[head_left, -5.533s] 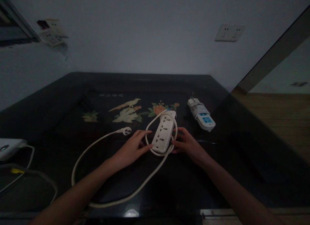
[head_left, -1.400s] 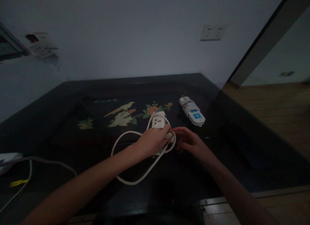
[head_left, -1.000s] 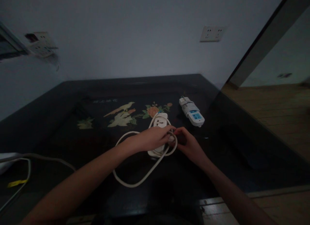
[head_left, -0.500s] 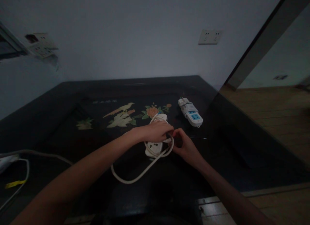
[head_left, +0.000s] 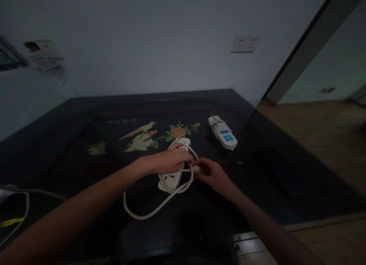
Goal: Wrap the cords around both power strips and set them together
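A white power strip (head_left: 170,180) lies at a slant on the black table, with its own white cord (head_left: 143,217) looped loosely around it. My left hand (head_left: 175,159) rests over the strip's middle, fingers curled round the strip and cord; part of both is hidden beneath it. Just right of it, my right hand (head_left: 211,174) pinches the cord's plug (head_left: 196,168) between thumb and fingers. One long bend of cord trails toward the near left.
Farther right lies a second power strip (head_left: 223,132) with blue sockets, its cord wound around it. The black table (head_left: 85,200) has a bird-and-flower picture. At the left edge are a cable and a yellow tag (head_left: 12,222). A wall outlet (head_left: 245,43) is behind.
Both hands and the power strip have shifted left, and the strip slants more. The plug now shows at my right fingertips. The view has turned slightly.
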A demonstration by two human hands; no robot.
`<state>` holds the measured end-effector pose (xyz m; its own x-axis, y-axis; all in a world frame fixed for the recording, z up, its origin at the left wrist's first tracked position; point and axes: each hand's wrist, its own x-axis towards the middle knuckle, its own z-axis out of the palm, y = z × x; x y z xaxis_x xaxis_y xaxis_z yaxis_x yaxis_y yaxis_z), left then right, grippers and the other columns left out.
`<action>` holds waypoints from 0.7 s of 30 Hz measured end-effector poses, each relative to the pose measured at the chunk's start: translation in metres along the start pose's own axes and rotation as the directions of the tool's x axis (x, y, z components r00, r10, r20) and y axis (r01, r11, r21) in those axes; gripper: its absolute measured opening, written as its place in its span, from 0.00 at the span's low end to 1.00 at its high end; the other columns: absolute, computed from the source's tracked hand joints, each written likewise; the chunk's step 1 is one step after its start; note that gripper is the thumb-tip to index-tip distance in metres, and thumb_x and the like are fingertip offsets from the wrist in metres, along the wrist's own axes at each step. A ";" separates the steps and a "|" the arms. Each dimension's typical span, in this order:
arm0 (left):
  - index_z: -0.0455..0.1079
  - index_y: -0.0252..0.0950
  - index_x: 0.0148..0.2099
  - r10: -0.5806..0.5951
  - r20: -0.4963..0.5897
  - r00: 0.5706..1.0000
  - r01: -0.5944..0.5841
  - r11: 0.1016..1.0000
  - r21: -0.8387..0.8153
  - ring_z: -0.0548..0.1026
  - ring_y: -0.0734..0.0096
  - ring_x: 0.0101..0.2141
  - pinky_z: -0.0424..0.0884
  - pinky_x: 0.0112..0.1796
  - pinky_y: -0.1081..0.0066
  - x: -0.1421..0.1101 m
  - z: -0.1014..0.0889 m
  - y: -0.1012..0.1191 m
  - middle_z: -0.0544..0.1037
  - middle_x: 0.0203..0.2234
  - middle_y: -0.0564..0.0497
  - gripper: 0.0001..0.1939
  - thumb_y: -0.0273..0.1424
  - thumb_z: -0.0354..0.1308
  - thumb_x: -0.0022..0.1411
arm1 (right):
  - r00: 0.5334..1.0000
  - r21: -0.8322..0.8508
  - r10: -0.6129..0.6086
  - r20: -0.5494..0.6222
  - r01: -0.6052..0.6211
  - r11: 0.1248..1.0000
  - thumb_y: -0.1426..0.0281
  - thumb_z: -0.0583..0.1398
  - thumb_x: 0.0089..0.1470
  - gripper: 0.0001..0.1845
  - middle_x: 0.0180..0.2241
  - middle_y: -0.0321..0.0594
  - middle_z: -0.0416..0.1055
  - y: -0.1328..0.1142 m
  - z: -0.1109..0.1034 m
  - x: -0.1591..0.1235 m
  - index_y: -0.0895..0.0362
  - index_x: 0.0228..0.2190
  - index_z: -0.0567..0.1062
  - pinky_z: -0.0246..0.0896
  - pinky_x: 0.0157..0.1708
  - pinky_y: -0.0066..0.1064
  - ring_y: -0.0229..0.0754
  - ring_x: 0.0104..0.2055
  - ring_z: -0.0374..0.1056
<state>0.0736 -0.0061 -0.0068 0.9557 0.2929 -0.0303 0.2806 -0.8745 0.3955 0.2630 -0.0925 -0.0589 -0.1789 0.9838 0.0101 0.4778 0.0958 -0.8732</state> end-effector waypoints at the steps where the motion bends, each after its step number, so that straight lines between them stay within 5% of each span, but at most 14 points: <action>1: 0.70 0.39 0.43 -0.008 -0.001 1.000 0.008 1.000 -0.009 0.70 0.67 0.45 0.54 0.55 0.61 -0.005 0.000 0.000 0.76 0.40 0.51 0.15 0.21 0.45 0.62 | 1.000 -0.060 -0.011 0.003 0.011 0.998 0.76 0.60 0.46 0.11 0.35 0.39 0.72 -0.002 0.002 0.000 0.57 0.36 0.72 0.59 0.39 0.32 0.41 0.38 0.67; 9: 0.69 0.38 0.41 -0.031 -0.020 0.999 0.029 0.996 -0.086 0.69 0.69 0.42 0.64 0.47 0.68 -0.030 -0.002 0.004 0.75 0.38 0.50 0.17 0.17 0.44 0.58 | 0.991 -0.309 -0.067 0.117 0.100 0.946 0.78 0.59 0.46 0.09 0.31 0.37 0.68 -0.017 0.006 0.006 0.56 0.31 0.66 0.54 0.32 0.29 0.39 0.32 0.64; 21: 0.70 0.37 0.42 -0.025 -0.060 0.998 0.017 0.991 -0.136 0.71 0.69 0.45 0.63 0.50 0.69 -0.040 -0.004 0.002 0.75 0.40 0.49 0.19 0.16 0.44 0.56 | 0.944 -0.251 -0.203 0.260 0.269 0.930 0.76 0.54 0.53 0.10 0.36 0.36 0.67 -0.028 -0.003 0.005 0.53 0.38 0.65 0.56 0.33 0.28 0.37 0.34 0.65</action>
<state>0.0359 -0.0178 -0.0013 0.9413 0.3373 0.0146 0.2819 -0.8089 0.5160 0.2509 -0.0895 -0.0326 -0.4893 0.8700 0.0599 0.6118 0.3914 -0.6874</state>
